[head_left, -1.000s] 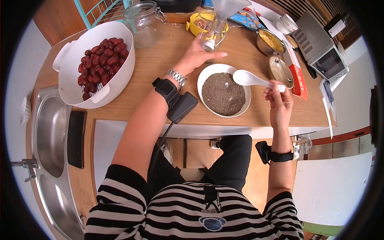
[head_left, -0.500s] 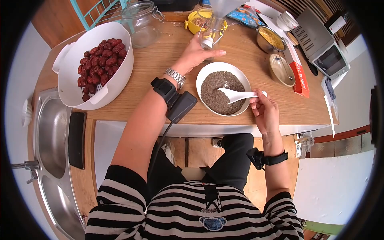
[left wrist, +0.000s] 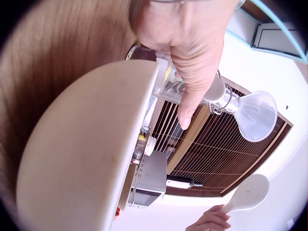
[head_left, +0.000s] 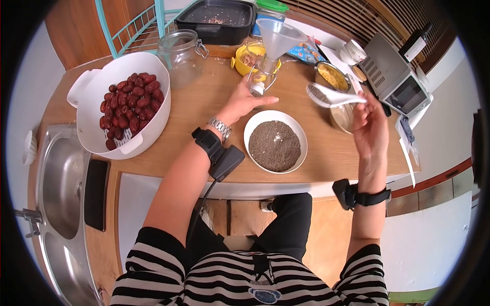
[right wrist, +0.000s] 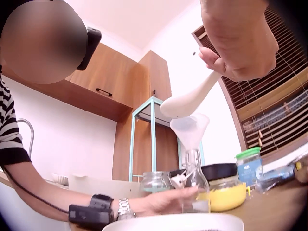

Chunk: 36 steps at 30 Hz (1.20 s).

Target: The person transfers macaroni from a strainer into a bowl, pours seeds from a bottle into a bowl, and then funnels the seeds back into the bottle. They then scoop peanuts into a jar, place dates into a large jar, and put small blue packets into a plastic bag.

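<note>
My left hand [head_left: 239, 104] grips a clear swing-top glass bottle [right wrist: 198, 183] that stands on the counter, its thumb sticking out to the side. In the bottle's mouth sits a translucent plastic funnel [head_left: 280, 41]. My right hand [head_left: 371, 125] pinches the handle of a white spoon [head_left: 337, 98], raised off to the right. Small dark grey-brown seeds [head_left: 317, 94] lie in the spoon. Near the counter's front edge a white bowl [head_left: 304, 149] holds more of these seeds [head_left: 275, 148], with a pale speck on top. From the right wrist view, the spoon appears near the funnel's rim.
At left stands a white basket [head_left: 148, 145] of red dates, beside the sink [head_left: 61, 188]. Behind are an open glass jar [head_left: 178, 64], a yellow container [head_left: 235, 62] and a black pan [head_left: 217, 33]. At right are a metal bowl of yellow food [head_left: 332, 76] and a microwave [head_left: 408, 99].
My right hand has scooped seeds from the bowl and lifted the loaded spoon up and to the right. The left hand stays on the bottle. The head view has shifted, showing more of the back.
</note>
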### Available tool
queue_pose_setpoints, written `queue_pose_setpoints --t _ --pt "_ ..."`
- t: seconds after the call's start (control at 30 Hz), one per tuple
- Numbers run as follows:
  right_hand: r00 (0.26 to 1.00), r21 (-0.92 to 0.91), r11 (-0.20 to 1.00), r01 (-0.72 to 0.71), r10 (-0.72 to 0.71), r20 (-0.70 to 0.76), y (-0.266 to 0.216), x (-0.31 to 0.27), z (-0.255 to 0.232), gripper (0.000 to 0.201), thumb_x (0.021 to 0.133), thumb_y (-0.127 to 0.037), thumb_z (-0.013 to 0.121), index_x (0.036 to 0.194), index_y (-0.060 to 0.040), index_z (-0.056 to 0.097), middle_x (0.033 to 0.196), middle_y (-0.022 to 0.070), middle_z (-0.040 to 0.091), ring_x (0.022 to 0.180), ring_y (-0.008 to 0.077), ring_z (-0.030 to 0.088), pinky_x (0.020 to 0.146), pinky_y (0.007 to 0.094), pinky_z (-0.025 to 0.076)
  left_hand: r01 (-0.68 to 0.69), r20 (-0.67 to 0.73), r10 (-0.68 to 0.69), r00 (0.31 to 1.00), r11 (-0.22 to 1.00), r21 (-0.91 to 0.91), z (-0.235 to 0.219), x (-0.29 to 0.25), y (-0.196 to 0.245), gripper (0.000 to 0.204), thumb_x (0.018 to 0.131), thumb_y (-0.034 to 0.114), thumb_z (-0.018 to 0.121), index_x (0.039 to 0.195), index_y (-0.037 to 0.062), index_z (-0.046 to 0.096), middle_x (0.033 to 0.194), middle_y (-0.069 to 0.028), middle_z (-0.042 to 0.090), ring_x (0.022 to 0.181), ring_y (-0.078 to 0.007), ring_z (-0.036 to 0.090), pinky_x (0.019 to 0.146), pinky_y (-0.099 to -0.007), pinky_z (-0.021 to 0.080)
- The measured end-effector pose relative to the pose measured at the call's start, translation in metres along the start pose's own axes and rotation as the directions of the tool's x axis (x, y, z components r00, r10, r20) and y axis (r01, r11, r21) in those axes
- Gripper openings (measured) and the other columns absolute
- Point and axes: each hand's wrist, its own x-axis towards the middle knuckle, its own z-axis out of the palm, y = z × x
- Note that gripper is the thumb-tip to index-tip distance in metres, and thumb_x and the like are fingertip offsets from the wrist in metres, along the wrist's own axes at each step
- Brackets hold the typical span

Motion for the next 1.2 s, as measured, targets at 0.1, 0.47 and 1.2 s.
queue_pose_setpoints --t 0.1,0.47,1.2 --pt "0.991 0.077 0.995 0.068 -0.076 0.107 -0.025 0.026 0.017 0.019 0.084 -0.009 0.043 0.090 0.0087 0.048 0.066 0.0101 0.055 0.055 0.0095 0.053 0.046 0.0129 0.045 -0.026 0.009 0.026 1.000 0.999 -0.021 0.000 -0.001 0.002 0.078 0.055 0.021 0.077 0.116 -0.0033 0.034 0.106 -0.0110 0.047 0.095 -0.0152 0.047 0.080 -0.0257 0.040" --pt "0.906 -0.303 0.874 0.379 -0.283 0.315 -0.011 0.064 0.073 0.021 0.082 -0.009 0.049 0.097 0.0063 0.051 0.083 0.0132 0.058 0.073 0.0165 0.057 0.066 0.0230 0.047 -0.010 0.035 0.011 0.999 0.999 -0.034 0.000 -0.002 0.006 0.076 0.056 0.019 0.076 0.115 -0.0027 0.033 0.109 -0.0100 0.046 0.098 -0.0142 0.044 0.082 -0.0256 0.039" --pt "0.970 -0.597 0.765 0.241 -0.169 0.174 0.064 -0.048 -0.048 0.017 0.084 -0.012 0.048 0.092 0.0013 0.054 0.068 0.0068 0.055 0.057 0.0092 0.049 0.052 0.0202 0.040 -0.041 0.024 0.040 0.999 0.998 0.042 0.001 -0.003 0.007 0.080 0.058 0.021 0.076 0.117 -0.0078 0.030 0.101 -0.0126 0.050 0.091 -0.0140 0.049 0.078 -0.0248 0.040"
